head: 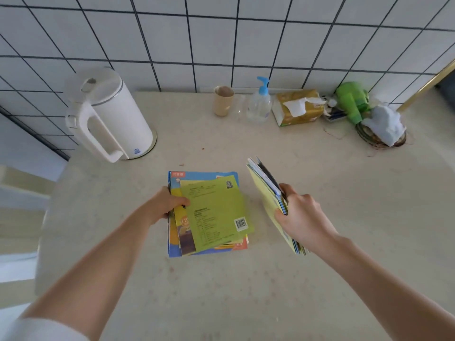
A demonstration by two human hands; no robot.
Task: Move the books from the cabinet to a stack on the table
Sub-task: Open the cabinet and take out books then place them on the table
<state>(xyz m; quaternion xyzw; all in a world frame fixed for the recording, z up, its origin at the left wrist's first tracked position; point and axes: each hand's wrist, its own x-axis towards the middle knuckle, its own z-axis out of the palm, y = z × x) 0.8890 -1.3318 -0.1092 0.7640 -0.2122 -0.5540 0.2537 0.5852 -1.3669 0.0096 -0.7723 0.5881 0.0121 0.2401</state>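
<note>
A stack of thin books [209,217] lies flat on the beige table [246,291], a green back cover with a barcode on top, slightly askew. My left hand [165,205] grips the stack's left edge, thumb on top. My right hand [300,215] holds a second bundle of thin books [268,193] tilted on edge just to the right of the stack, its yellow cover facing left. The cabinet is not in view.
A white electric kettle [108,114] stands at the back left. Along the tiled wall stand a beige cup [222,100], a pump bottle [259,102], a tissue pack [299,107], a green object [353,100] and a white cloth [384,124]. The table's left edge drops off near the kettle.
</note>
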